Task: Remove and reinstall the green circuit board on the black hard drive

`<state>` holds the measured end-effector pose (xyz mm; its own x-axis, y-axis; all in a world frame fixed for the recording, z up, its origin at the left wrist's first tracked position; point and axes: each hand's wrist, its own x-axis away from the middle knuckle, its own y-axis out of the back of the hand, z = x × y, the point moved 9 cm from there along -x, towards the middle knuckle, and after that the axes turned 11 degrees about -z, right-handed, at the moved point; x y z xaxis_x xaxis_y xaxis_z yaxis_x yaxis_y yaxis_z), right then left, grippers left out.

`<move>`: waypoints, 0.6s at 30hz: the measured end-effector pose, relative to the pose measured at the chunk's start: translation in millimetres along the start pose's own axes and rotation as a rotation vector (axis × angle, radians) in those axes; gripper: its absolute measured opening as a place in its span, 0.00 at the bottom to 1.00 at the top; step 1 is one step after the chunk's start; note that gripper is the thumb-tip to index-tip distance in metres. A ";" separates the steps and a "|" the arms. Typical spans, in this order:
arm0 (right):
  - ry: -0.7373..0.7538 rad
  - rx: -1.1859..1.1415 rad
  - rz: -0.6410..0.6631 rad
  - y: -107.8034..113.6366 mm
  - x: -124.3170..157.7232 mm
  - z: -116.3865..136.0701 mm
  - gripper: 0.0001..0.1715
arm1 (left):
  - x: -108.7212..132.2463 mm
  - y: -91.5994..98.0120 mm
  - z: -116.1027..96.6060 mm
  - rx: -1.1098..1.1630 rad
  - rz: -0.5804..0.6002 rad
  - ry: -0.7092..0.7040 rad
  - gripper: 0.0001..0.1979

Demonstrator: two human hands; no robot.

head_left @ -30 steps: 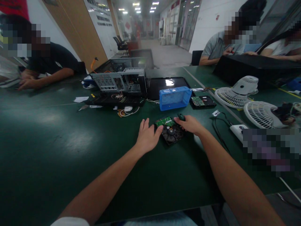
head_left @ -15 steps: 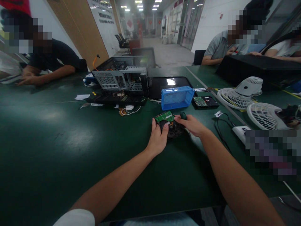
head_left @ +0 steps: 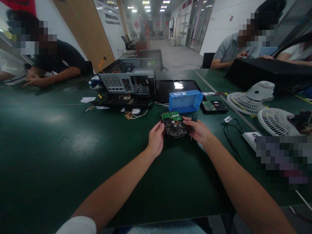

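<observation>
Between my hands is a hard drive [head_left: 175,127], dark with a green circuit board [head_left: 172,115] along its far end. My left hand [head_left: 156,138] grips its left edge, thumb and fingers closed on it. At the right edge, my right hand [head_left: 198,130] pinches the drive and also keeps a screwdriver [head_left: 194,117] in its palm, the dark green handle standing up and the thin shaft pointing down. Just beyond the drive, a blue plastic bin [head_left: 185,101] lies on its side. A second hard drive [head_left: 214,106] rests on the table to the bin's right.
An opened computer case [head_left: 126,83] stands at the back left, near a dark flat panel [head_left: 179,89]. Two white fans [head_left: 243,100] and a power strip [head_left: 250,138] lie on the right. People sit at both far sides of the green table [head_left: 60,146].
My left hand has slid out to the drive's left edge, its thumb no longer over the face. The drive shows more of its surface now. The view has shifted slightly.
</observation>
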<state>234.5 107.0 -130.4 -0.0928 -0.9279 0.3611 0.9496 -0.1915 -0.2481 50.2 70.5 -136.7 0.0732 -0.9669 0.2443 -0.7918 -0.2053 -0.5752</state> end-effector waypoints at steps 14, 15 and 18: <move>0.079 -0.033 0.158 -48.9 30.3 -4.7 0.15 | 13.1 -5.2 -7.1 0.366 0.201 0.407 0.37; 0.088 -0.038 0.180 -49.8 31.2 -2.3 0.14 | 12.6 -1.8 -12.3 0.361 0.197 0.397 0.38; 0.147 -0.091 0.174 -40.7 25.9 5.8 0.11 | 15.2 5.3 -31.6 0.348 0.216 0.357 0.39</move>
<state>195.2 92.6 -105.8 0.0211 -0.9848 0.1727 0.9248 -0.0464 -0.3776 27.9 59.4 -111.3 -0.3271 -0.8937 0.3070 -0.5144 -0.1041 -0.8512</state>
